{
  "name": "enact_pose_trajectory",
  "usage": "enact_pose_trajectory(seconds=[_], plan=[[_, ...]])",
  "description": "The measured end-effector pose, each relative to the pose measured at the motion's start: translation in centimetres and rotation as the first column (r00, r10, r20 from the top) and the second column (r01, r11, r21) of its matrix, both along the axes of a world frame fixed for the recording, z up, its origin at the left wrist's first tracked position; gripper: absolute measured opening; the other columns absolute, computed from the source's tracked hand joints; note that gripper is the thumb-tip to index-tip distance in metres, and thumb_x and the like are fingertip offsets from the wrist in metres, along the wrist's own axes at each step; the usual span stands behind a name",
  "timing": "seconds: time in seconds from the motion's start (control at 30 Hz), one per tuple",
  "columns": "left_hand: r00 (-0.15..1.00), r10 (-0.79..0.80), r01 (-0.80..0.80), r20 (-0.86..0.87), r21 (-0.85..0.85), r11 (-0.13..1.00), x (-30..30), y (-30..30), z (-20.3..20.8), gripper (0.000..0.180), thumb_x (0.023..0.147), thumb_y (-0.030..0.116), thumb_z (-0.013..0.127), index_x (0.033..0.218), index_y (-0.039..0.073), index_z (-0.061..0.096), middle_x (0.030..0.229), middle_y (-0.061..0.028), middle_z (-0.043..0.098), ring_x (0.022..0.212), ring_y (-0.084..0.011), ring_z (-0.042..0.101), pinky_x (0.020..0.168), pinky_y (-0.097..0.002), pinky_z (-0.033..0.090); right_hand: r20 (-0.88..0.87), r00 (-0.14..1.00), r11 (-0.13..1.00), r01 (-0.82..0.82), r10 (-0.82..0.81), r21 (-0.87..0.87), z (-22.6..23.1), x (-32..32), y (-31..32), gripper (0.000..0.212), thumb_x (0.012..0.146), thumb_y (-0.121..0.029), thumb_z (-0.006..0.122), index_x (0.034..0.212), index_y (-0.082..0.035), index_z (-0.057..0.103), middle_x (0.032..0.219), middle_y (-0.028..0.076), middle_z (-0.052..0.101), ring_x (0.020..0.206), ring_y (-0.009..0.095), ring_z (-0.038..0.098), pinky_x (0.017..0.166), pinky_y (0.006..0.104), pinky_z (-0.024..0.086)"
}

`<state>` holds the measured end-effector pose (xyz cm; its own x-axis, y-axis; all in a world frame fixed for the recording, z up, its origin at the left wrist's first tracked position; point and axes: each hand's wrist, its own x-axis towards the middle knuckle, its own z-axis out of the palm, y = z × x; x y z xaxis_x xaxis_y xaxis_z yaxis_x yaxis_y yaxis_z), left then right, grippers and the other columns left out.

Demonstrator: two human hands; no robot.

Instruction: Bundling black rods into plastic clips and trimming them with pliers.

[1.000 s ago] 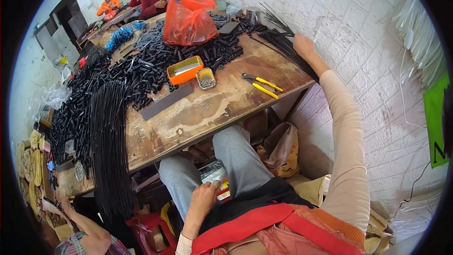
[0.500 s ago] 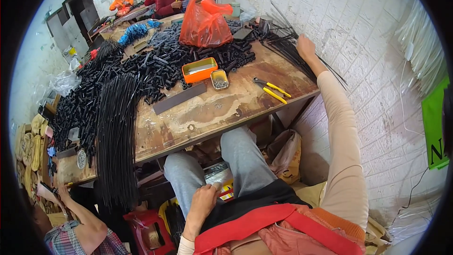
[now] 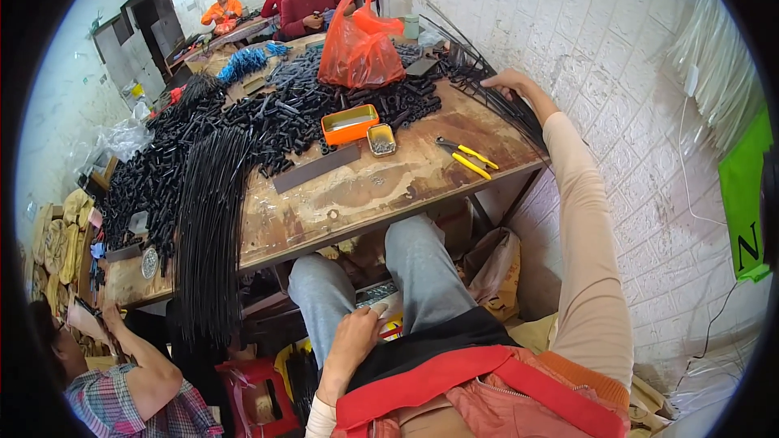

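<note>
Right hand (image 3: pixel 513 83) over thin black strips (image 3: pixel 521 119) along table's (image 3: pixel 422 150) right edge, fingers half-bent; can't tell if gripping. Left hand (image 3: pixel 354 339) curled below near edge (palm hidden, can't tell if holding). Yellow-handled pliers (image 3: pixel 472 167) by near-right corner.

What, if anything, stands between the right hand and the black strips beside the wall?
Nothing visible: the right hand is right at the black strips. The yellow-handled pliers lie apart from both.

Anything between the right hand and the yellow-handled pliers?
In the head view: long black strips by the right hand, then stained tabletop up to the pliers.
</note>
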<state>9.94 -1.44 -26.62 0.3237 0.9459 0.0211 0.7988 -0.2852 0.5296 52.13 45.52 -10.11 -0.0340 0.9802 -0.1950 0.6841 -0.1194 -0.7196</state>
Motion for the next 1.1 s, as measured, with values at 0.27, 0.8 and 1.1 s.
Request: enact_pose_trajectory(seconds=[0.27, 0.8, 1.1], plan=[[1.000, -0.023, 0.023, -0.016, -0.006, 1.000, 0.1, -0.1, -0.1, 0.028, 0.091, 0.019, 0.059, 0.118, 0.010, 0.060, 0.092, -0.0167, 0.065, 0.087, -0.0389, 0.063, 0.072, -0.0481, 0.051, -0.374, 0.910, 0.984, -0.169, 0.181, 0.065, 4.2, -4.3, -4.0, 0.030, 0.080, -0.027, 0.078, 0.067, -0.010, 0.058, 0.062, 0.001, 0.057, 0.052, 0.012, 0.051, 0.051, 0.0283, 0.043], [0.249, 0.211, 0.234, 0.945, -0.270, 0.934, 3.2, 11.6, 16.0, 0.032, 0.102, 0.031, 0.048, 0.123, 0.007, 0.051, 0.079, 0.0005, 0.055, 0.063, -0.0104, 0.054, 0.056, -0.0236, 0.044, -0.816, 0.254, 0.841, -0.319, 0.519, 0.436, 5.2, -27.2, -24.0, 0.023, 0.099, -0.019, 0.052, 0.110, 0.001, 0.053, 0.087, 0.008, 0.060, 0.076, 0.015, 0.061, 0.067, 0.0278, 0.050], [0.235, 0.293, -0.163, 0.927, -0.259, 0.952, -1.7, 6.0, 15.1, 0.024, 0.103, 0.026, 0.047, 0.112, 0.005, 0.054, 0.063, 0.0086, 0.032, 0.046, -0.0015, 0.026, 0.042, -0.0204, 0.020, -0.347, 0.668, 0.703, -0.382, 0.658, 0.599, 7.0, -29.3, -21.5, 0.040, 0.099, -0.044, 0.049, 0.093, -0.005, 0.056, 0.077, 0.007, 0.063, 0.073, 0.014, 0.064, 0.067, 0.0269, 0.050]])
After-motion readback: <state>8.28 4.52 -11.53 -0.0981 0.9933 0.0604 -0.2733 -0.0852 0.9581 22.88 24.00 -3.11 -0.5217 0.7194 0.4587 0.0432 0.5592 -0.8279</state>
